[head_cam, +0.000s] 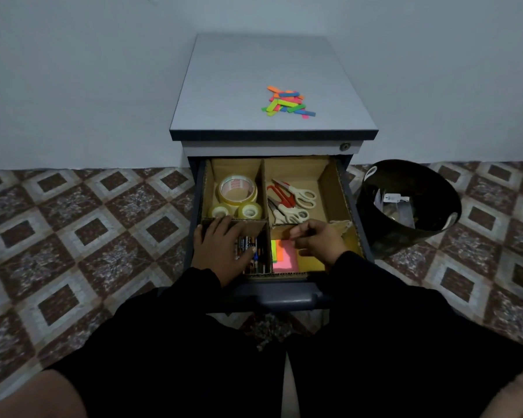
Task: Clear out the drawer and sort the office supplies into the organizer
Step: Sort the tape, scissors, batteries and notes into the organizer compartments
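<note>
The open drawer (284, 292) holds a cardboard organizer (329, 188) with four compartments. Back left lie three tape rolls (237, 190). Back right lie two pairs of scissors (293, 194). My left hand (221, 245) rests flat over the front left compartment, its fingertips on batteries and pens (249, 245). My right hand (317, 239) hovers over the front right compartment, above pink, orange and yellow sticky notes (284, 256). Its fingers are curled and its thumb meets its fingertips; I see nothing between them. A pile of coloured sticky strips (287, 102) lies on the cabinet top (248, 86).
A black waste bin (405, 233) with some papers inside stands on the patterned tile floor right of the cabinet. A plain wall is behind. My black-clad knees are close to the drawer front.
</note>
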